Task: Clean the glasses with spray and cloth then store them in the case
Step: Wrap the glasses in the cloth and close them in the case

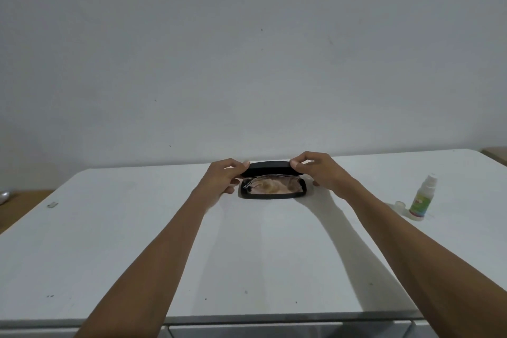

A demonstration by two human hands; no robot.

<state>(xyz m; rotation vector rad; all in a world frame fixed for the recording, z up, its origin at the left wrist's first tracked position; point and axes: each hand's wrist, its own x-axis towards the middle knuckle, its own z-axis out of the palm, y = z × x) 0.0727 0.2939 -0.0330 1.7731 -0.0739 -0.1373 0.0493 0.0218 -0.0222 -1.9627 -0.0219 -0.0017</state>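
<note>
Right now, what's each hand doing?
Left hand: closed on the lid of the case.
Right hand: closed on the lid too.

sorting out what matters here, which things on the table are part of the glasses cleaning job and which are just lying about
Part of the job:
- black glasses case, lid held by left hand and right hand
- clear glasses and cloth inside
- spray bottle
- its cap

Lying about:
- small grey object, left side

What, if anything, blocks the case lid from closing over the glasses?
Nothing visible. The glasses and cloth lie inside the case; both hands, left and right, grip the lid ends.
</note>
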